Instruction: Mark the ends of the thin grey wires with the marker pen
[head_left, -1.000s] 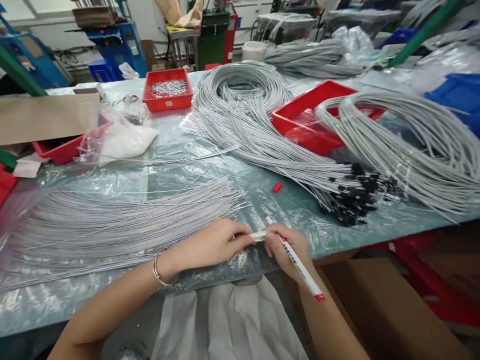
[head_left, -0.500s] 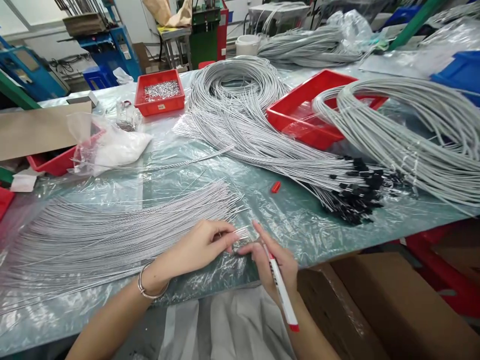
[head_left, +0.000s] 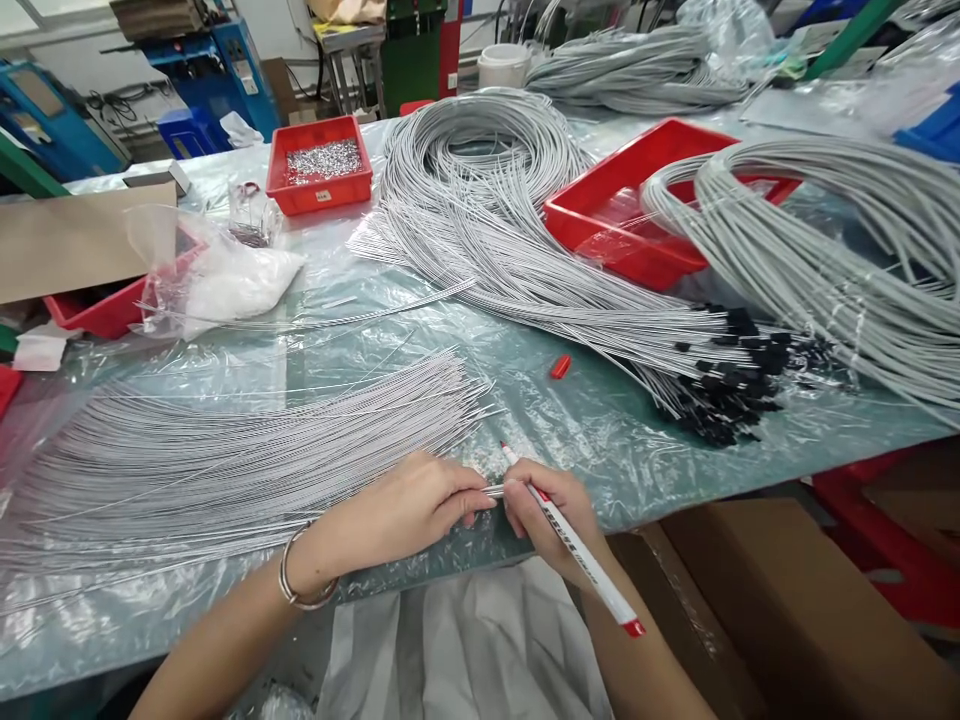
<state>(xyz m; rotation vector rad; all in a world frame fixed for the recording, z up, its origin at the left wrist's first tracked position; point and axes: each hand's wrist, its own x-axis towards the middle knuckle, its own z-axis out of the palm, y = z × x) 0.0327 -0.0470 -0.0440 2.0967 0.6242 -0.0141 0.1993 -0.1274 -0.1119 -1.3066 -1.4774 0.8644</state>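
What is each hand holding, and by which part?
Left hand pinches a few wires near their ends; right hand grips a pen near its tip.

Lying flat, fanning leftward across the table (head_left: 585, 420): thin grey wires (head_left: 225, 450), right ends bunching together. Slanting just beside those ends: white marker pen (head_left: 592, 570), red-tipped.

- Our left hand (head_left: 405, 510) had fanned the wire ends (head_left: 493, 490) out flat half a second ago; now they are drawn back into one tight little bunch, much as they were a second ago.
- Our right hand (head_left: 551, 515) had its fingers stretched open; they have curled in and pinch the bunch, fingertips meeting the left hand's.
- The pen (head_left: 577, 550) hung steeply toward our body; it now slants further right, its tip poking above the knuckles.
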